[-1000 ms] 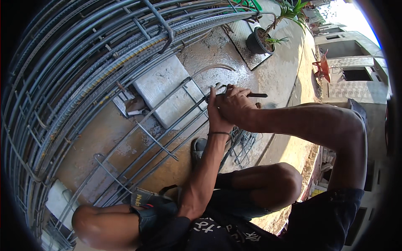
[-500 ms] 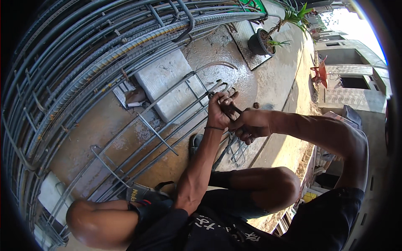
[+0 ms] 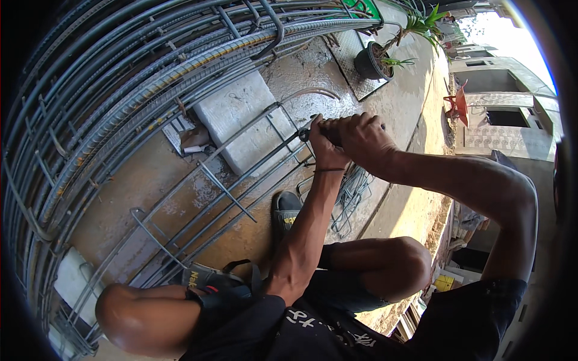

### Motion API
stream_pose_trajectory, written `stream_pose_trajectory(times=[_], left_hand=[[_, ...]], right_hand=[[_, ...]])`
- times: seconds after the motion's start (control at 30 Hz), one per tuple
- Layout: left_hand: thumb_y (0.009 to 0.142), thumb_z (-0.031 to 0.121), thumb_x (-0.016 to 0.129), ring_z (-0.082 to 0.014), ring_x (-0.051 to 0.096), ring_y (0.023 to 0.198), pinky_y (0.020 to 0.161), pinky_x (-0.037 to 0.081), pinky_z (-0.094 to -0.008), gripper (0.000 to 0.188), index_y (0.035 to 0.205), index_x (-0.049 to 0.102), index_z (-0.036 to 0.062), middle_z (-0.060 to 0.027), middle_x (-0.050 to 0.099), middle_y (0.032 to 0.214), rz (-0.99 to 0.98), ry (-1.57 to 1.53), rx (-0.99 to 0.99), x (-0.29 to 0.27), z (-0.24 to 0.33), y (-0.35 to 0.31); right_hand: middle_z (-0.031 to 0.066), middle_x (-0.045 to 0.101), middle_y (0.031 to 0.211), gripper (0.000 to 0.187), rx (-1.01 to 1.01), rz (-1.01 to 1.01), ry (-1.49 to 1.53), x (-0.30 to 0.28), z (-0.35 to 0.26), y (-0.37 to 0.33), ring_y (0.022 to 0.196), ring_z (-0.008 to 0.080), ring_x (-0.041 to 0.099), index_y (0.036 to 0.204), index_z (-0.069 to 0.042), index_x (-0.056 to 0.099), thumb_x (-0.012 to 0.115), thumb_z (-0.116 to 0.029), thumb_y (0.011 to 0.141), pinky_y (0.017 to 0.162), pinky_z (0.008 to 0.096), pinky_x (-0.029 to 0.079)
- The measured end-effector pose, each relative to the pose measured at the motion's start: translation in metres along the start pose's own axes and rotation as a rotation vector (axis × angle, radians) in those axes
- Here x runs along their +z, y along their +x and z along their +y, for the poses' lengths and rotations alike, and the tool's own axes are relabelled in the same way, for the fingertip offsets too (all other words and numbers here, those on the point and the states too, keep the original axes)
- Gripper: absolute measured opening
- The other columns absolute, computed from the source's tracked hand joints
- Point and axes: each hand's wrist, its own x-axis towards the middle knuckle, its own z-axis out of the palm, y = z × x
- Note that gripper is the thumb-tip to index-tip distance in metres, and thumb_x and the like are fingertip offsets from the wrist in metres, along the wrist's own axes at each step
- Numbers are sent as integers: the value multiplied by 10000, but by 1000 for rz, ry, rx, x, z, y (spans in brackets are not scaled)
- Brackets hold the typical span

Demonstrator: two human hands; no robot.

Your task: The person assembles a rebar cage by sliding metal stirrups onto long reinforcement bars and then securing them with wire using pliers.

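My left hand [image 3: 328, 147] and my right hand [image 3: 368, 143] are closed together around the handles of a dark tool that looks like pincers. The tool's rounded head [image 3: 304, 135] pokes out left of my left hand and meets the end of a slim steel rebar cage [image 3: 226, 191]. Most of the handles are hidden by my fingers, though a dark piece shows between the two hands. A loose bundle of tie wire [image 3: 350, 201] lies on the floor below my hands.
A large stack of rebar cages [image 3: 150, 72] fills the upper left. Under the slim cage lies a pale block [image 3: 238, 108]. My sandalled foot [image 3: 288, 207] is beside the cage. Farther off are a potted plant [image 3: 372, 63] and an orange wheelbarrow [image 3: 459, 107].
Both hands have shifted up; my right hand has turned over, from below and beside the left wrist to gripping at the tool's handles. My left forearm has swung slightly right.
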Motion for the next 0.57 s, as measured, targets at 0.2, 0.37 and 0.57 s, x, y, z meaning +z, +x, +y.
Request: stream_pose_trajectory(times=[0.2,0.37,0.57], left_hand=[[849,175,581,-100,443,522,551,439,-255,308,591,413,162,45,427,544,-32,141,-28,-16,-1,-4],[840,174,591,-88,438,527,602,470,-276,315,578,416,178,66,413,537,-85,70,-35,-22,-7,-2],[881,269,518,-91,405,460,584,478,-340,370,533,410,203,81,393,489,-204,78,-88,-49,0,4]], right_hand=[[193,668,829,468,342,-1137,1213,-17,49,25,755,256,676,1027,55,593,715,-296,742,652,410,550],[129,595,636,225,475,-1164,1620,11,45,3,525,220,600,841,83,588,655,-122,773,487,365,516],[181,615,636,166,371,-804,1102,25,27,-5,492,239,611,777,105,598,558,-46,723,353,322,431]])
